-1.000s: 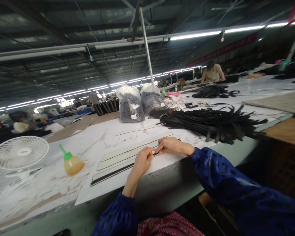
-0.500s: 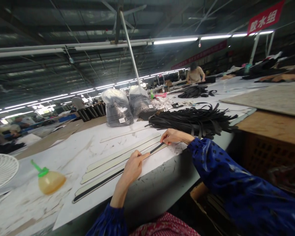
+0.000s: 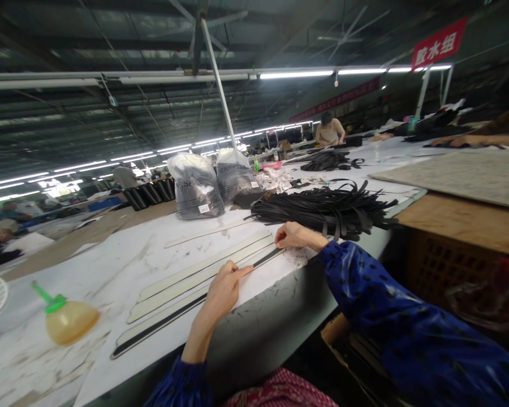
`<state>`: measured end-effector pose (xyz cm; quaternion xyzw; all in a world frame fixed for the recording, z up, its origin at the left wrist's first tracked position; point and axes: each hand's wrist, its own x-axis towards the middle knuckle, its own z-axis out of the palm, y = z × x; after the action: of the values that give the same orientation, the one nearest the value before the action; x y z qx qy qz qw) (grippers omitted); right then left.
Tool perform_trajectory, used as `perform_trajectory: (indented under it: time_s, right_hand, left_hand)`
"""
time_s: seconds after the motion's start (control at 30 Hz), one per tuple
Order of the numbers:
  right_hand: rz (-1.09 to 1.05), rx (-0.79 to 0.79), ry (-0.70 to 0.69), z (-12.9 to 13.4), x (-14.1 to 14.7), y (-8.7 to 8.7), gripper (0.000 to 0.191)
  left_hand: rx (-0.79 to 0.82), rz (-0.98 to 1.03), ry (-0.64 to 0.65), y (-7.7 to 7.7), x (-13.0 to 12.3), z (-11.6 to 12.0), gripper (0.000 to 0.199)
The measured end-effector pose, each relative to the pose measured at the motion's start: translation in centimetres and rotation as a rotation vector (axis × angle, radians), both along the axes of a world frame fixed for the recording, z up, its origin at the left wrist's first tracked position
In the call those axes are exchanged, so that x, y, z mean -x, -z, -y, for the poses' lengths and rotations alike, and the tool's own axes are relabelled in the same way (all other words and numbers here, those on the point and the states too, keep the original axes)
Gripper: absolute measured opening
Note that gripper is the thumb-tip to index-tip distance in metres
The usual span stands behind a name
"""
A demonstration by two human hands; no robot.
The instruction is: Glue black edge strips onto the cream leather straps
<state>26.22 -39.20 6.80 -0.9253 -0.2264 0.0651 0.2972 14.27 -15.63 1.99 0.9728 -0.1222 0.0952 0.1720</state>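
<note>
Beyond the strip (image 3: 163, 323), the bundle (image 3: 322, 209) is lying close enough to be catching my right sleeve (image 3: 360, 268). My right hand (image 3: 294, 234) is pinching the strip's far end on the panel (image 3: 161, 314); uneven pulling could be skewing it. My left hand (image 3: 224, 289) is pressing and hiding its middle; whether it's gripping, I can't tell. My fingertips are obscuring the pinch.

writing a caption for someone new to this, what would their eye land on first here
Probably the big tangle of black strips heaped on the table beyond the right hand, dark against the white sheet. Next, the squat bottle of amber liquid with a green spout, left of the pale strips. High at the right hangs a red sign with white characters.
</note>
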Motion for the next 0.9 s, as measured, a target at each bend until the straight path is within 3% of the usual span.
perform_trajectory:
  time_s: [0.33,0.57,0.8,0.9]
  right_hand:
    - [0.095,0.025,-0.039,0.1,-1.8,1.8,0.018]
    - [0.106,0.005,-0.014,0.0,-0.9,1.8,0.017]
    - [0.146,-0.020,0.077,0.0,-0.6,2.9,0.020]
    - [0.108,-0.049,0.053,0.7,-1.1,2.3,0.015]
  left_hand:
    - [-0.006,0.007,0.007,-0.1,0.0,0.0,0.057]
    - [-0.014,-0.019,0.000,-0.1,0.0,0.0,0.054]
    - [-0.028,-0.106,-0.007,-0.7,0.1,0.2,0.052]
    - [-0.027,-0.103,-0.003,-0.8,0.1,0.3,0.052]
